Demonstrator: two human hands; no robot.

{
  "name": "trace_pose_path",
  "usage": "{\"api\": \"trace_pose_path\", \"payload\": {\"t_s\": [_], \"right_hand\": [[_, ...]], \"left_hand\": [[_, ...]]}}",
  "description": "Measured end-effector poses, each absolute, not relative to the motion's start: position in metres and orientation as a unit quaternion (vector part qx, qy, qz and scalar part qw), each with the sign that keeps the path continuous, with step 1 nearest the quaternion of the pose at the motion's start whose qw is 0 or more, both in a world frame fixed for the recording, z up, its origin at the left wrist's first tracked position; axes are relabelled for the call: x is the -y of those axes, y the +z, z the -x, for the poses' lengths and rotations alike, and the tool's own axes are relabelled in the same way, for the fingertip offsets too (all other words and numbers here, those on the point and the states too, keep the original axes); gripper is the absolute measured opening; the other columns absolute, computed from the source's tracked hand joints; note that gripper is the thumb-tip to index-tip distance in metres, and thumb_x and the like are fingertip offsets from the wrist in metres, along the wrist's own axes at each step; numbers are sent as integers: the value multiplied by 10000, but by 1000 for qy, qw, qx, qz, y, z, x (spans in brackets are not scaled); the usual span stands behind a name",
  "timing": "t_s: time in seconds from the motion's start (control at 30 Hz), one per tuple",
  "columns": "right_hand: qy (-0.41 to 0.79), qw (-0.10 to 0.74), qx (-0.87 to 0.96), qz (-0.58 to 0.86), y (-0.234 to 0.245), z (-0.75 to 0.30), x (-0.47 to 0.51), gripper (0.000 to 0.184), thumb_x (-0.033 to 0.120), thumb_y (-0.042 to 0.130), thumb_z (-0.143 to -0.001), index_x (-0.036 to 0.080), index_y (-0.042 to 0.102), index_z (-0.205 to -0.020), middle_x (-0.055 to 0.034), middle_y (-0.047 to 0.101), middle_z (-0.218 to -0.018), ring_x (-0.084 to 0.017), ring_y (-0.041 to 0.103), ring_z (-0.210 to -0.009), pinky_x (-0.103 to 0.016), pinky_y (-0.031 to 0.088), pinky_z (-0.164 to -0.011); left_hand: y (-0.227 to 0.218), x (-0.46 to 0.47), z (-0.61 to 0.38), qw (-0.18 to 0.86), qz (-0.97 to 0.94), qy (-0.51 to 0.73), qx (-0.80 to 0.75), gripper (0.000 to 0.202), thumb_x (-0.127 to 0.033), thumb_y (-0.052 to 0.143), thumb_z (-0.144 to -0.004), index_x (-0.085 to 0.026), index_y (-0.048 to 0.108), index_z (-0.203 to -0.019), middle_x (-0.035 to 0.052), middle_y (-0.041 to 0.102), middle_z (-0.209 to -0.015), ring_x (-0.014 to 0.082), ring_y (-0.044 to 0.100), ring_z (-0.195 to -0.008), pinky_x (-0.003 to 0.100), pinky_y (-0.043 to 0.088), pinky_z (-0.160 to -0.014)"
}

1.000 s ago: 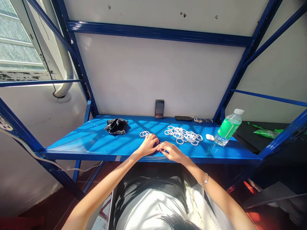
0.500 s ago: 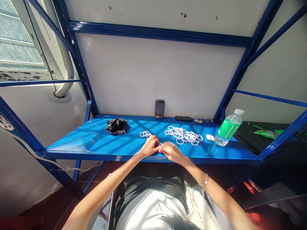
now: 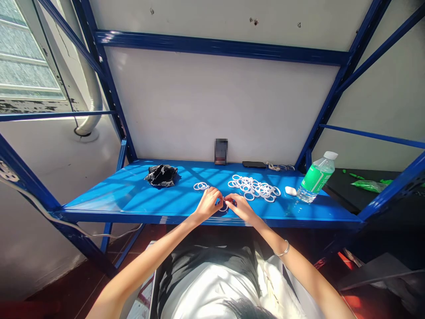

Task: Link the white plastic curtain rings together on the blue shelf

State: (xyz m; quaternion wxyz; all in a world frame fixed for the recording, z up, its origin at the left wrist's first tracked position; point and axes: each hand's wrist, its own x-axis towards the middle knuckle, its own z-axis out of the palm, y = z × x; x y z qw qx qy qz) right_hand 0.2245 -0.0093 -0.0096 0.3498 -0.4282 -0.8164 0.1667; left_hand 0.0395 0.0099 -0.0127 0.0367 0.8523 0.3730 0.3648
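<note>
My left hand (image 3: 209, 203) and my right hand (image 3: 241, 208) meet over the front of the blue shelf (image 3: 116, 197). Between their fingertips they pinch a white ring (image 3: 224, 206). A small group of white rings (image 3: 201, 186) lies just beyond my left hand. A larger heap of white rings (image 3: 255, 188) lies beyond my right hand.
A crumpled black bag (image 3: 161, 174) lies at the left of the shelf. A dark phone-like block (image 3: 221, 151) stands against the back wall, a flat phone (image 3: 254, 164) and cable beside it. A small white case (image 3: 290, 190) and a green-labelled water bottle (image 3: 315, 177) are at the right.
Both hands have shifted slightly right and lifted, and the white ring now shows between the fingertips where earlier the fingers covered it.
</note>
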Motion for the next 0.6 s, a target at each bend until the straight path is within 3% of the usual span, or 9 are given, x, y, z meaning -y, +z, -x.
{"api": "trace_pose_path", "payload": {"t_s": [0.13,0.27,0.37,0.47,0.6], "right_hand": [[227,383,783,434,-10,-227,6,181,323,551,-863,177,654,-891,-28,665,-797,-145,573,-687,-283,469,-662],[341,431,729,408,-13,-227,-2,275,424,607,-803,167,624,-898,-47,667,-858,-147,591,-712,-274,459,-630],[471,414,691,359,-14,-228,-6,385,520,641,-762,171,574,-910,-15,632,-756,-124,564,-630,-239,417,-546],[535,352,695,327,-10,-229,-4,420,590,599,-789,176,545,-836,32,526,-631,-85,450,-531,-213,329,-467],[490,303,760,302,-1,-228,6,449,620,537,-833,182,518,-737,22,472,-649,-91,413,-560,-238,346,-492]], "left_hand": [[-11,-9,-41,118,-850,360,-366,198,-285,518,-868,-162,579,-725,67,617,-763,203,536,-798,330,412,-741],[-6,-13,-36,361,-801,369,-303,386,-495,501,-889,-140,631,-810,71,654,-813,186,574,-786,292,444,-712],[-2,-15,-31,509,-745,356,-242,425,-539,576,-838,-119,638,-828,65,655,-793,167,591,-759,283,453,-731],[3,-15,-28,542,-739,337,-216,444,-540,572,-838,-118,605,-706,21,574,-649,128,526,-658,268,422,-688],[6,-12,-31,548,-749,307,-209,519,-578,522,-845,-136,517,-574,-3,467,-580,112,434,-602,284,387,-652]]}}
